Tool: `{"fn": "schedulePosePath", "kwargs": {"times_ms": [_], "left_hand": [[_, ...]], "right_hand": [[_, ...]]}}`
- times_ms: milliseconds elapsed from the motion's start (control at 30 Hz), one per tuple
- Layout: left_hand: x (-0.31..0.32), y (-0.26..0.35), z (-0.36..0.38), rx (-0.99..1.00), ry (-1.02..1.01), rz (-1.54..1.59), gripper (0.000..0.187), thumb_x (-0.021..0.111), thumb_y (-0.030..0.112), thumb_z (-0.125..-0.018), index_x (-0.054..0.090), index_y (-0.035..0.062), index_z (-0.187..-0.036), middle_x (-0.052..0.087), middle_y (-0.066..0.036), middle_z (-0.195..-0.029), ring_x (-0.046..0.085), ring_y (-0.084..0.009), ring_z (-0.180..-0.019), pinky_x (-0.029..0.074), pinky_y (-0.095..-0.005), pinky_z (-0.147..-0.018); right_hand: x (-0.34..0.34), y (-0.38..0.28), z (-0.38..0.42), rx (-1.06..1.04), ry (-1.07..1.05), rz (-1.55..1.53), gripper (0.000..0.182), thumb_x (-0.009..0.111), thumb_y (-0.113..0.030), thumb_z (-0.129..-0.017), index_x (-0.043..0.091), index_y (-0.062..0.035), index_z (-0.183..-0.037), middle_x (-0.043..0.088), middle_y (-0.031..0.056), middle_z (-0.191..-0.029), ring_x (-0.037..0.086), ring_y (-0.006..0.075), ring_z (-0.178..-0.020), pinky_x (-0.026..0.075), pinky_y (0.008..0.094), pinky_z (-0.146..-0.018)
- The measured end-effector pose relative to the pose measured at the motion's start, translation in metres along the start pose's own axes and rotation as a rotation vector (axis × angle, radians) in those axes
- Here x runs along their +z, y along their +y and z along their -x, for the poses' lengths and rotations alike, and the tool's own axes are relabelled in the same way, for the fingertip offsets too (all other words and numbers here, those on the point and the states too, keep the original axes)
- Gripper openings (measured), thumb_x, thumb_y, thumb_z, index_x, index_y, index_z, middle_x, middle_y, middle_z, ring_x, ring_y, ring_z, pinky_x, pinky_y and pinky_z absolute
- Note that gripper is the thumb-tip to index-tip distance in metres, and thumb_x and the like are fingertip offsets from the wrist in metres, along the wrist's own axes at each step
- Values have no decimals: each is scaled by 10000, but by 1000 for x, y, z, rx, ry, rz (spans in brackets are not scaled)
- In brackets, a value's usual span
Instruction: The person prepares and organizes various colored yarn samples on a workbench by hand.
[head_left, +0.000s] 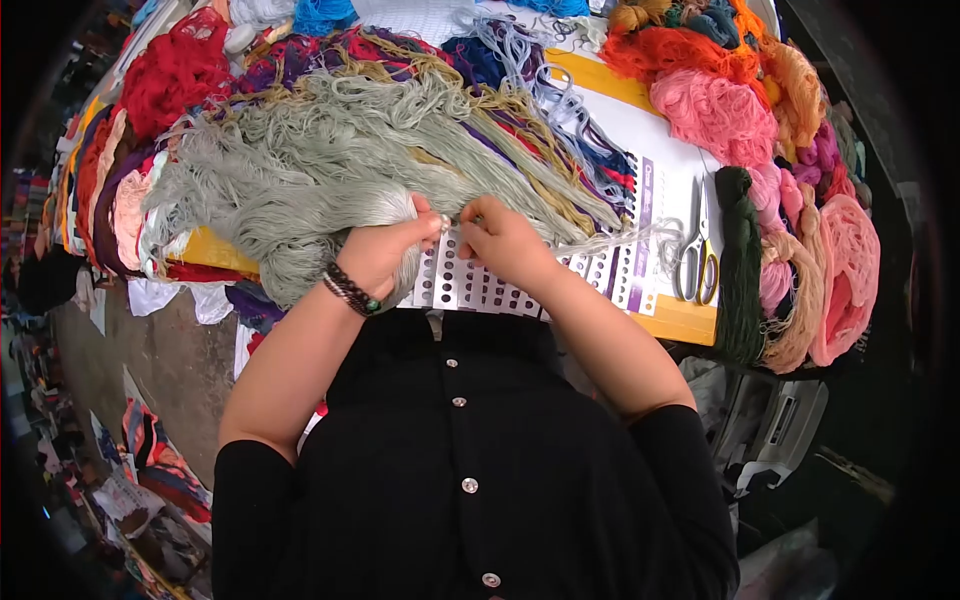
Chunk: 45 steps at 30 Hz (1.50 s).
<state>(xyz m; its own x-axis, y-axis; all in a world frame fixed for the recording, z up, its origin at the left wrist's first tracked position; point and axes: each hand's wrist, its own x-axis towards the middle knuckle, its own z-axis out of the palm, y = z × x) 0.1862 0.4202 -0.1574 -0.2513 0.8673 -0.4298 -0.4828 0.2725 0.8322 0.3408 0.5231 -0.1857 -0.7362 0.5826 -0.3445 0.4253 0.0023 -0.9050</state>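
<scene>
My left hand [385, 255] is closed around a thick bundle of pale grey-green thread [300, 215], which spreads over the pile to the left. Close beside it, my right hand [505, 243] has its fingers pinched together; whatever lies between the fingertips is too small to make out. Under both hands lies a white card punched with rows of holes [480, 285]. A few loose pale strands [620, 238] trail to the right over the card's purple-printed edge.
Scissors [697, 250] lie right of the card. A dark green skein [738, 265] and pink skeins [712, 115] line the right side. Red thread [180, 75] is heaped at the back left. The table's yellow front edge [680, 322] runs near my body.
</scene>
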Motion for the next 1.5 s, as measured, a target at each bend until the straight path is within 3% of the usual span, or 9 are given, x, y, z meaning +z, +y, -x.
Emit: {"fn": "schedulePosePath", "kwargs": {"times_ms": [167, 433, 533, 767, 833, 933, 1133, 1233, 1500], "left_hand": [[6, -3, -1, -14, -115, 197, 252, 643, 55, -808, 518, 40, -1027, 626, -70, -898, 568, -104, -755, 452, -230, -659], [-1, -22, -7, 113, -61, -538, 328, 533, 120, -889, 508, 40, -1206, 593, -18, -856, 538, -70, -760, 454, -221, -683], [-32, 1, -7, -31, 122, -13, 231, 518, 144, -911, 577, 69, -1122, 574, -15, -813, 539, -86, -707, 446, -216, -626], [-115, 104, 34, 365, 54, 256, 360, 556, 56, -848, 469, 22, -1196, 581, -87, -1023, 578, -157, -751, 475, -275, -664], [-84, 122, 44, 559, 361, 402, 359, 548, 100, -873, 461, 26, -1214, 572, -75, -1011, 558, -150, -877, 469, -292, -757], [-133, 96, 32, 384, 51, 187, 365, 527, 151, -901, 470, 28, -1241, 554, -107, -1168, 550, -180, -952, 460, -318, -824], [-22, 38, 73, 248, -150, -181, 398, 519, 78, -860, 458, -50, -1232, 596, -128, -1074, 570, -179, -895, 458, -308, -794], [-1, 34, 80, 130, -242, 154, 446, 519, 25, -841, 429, -54, -1270, 574, -113, -1118, 571, -172, -928, 451, -294, -827], [5, 28, 92, 168, -146, 23, 487, 557, 29, -841, 412, -36, -1302, 547, -90, -1167, 550, -153, -1020, 486, -289, -832]], "right_hand": [[-1, 1, 0, 52, -18, -192, 111, 470, -83, -854, 515, -36, -945, 603, 52, -722, 579, 128, -637, 461, 250, -581], [-5, -3, 2, 145, 7, -664, 101, 499, -100, -828, 520, -70, -922, 606, 47, -707, 581, 116, -662, 434, 233, -587], [-1, -6, 1, 116, -9, -273, 136, 506, -129, -829, 511, -49, -939, 635, 66, -745, 602, 123, -684, 464, 253, -638], [-4, -5, -2, 124, -45, -91, 223, 501, -149, -819, 486, -32, -1008, 664, 68, -800, 611, 144, -684, 474, 285, -671], [-2, -2, -3, 100, -45, -71, 235, 499, -153, -819, 482, -30, -1019, 665, 65, -801, 610, 148, -682, 473, 288, -668], [0, -3, -1, 63, -15, -42, 219, 515, -159, -819, 500, -36, -1000, 654, 75, -782, 605, 167, -680, 473, 303, -673], [19, -72, 43, -429, 102, -147, 130, 576, -144, -814, 631, -26, -807, 631, 83, -770, 594, 199, -699, 468, 305, -656], [32, -82, 44, -569, -8, -271, 98, 589, -99, -807, 641, -20, -783, 615, 72, -695, 585, 161, -642, 458, 273, -589], [36, -80, 55, -125, -250, -653, 123, 572, -71, -871, 595, 49, -887, 601, 52, -777, 575, 100, -677, 468, 228, -631]]}}
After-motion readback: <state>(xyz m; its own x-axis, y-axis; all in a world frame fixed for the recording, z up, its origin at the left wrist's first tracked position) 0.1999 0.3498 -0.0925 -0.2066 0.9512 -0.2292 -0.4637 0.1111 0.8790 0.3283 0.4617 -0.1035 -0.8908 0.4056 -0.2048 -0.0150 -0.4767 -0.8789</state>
